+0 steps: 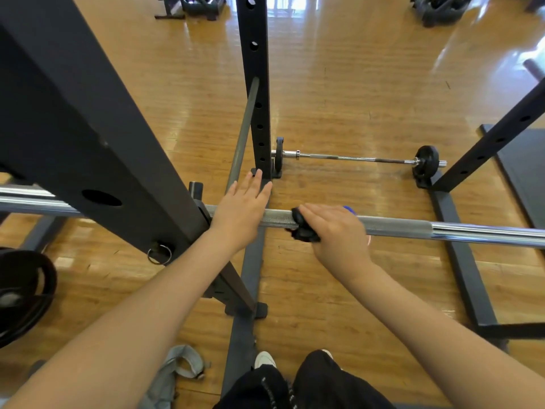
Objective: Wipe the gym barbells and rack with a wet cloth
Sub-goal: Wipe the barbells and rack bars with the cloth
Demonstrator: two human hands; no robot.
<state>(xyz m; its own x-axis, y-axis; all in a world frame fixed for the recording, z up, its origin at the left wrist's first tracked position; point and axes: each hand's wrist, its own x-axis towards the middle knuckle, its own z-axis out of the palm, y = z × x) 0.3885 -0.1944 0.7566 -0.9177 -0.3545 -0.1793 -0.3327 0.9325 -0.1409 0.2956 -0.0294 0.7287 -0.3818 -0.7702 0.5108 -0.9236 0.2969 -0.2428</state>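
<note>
A steel barbell (413, 228) lies across the black rack (88, 128) at waist height, running left to right. My left hand (240, 211) rests flat on its knurled part just right of the near upright, fingers straight. My right hand (333, 231) grips a dark cloth (303, 231) wrapped round the bar beside it. A bit of blue shows behind my right hand's fingers. A second, thinner barbell (354, 157) with small black plates lies on the floor farther away.
A far rack upright (255, 84) stands behind my left hand, another upright (486, 143) at right. Black weight plates (23, 290) hang at lower left. A grey bag (174, 376) lies on the wooden floor by my feet. Base rails cross the floor.
</note>
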